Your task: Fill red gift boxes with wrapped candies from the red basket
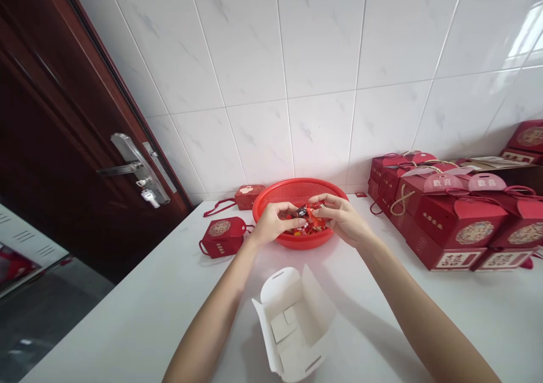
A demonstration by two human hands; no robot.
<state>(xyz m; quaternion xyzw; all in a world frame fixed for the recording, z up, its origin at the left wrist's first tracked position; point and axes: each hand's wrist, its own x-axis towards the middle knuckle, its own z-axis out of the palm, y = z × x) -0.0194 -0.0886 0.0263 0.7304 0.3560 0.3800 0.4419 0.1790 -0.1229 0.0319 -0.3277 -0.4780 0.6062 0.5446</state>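
Note:
Both hands are over a red plastic colander basket that holds wrapped candies in red, orange and yellow. Between the thumb and fingers of my left hand is a dark-wrapped candy. My right hand is closed around a red-orange wrapped candy; its fingers partly cover it. Nearer to me, between my forearms, an open carton stands with its flaps up and its white inside bare.
Red gift boxes with handles are stacked at the right. A red box lies left of the basket, another small red box behind it. A tiled wall backs the white table. A dark door is at the left.

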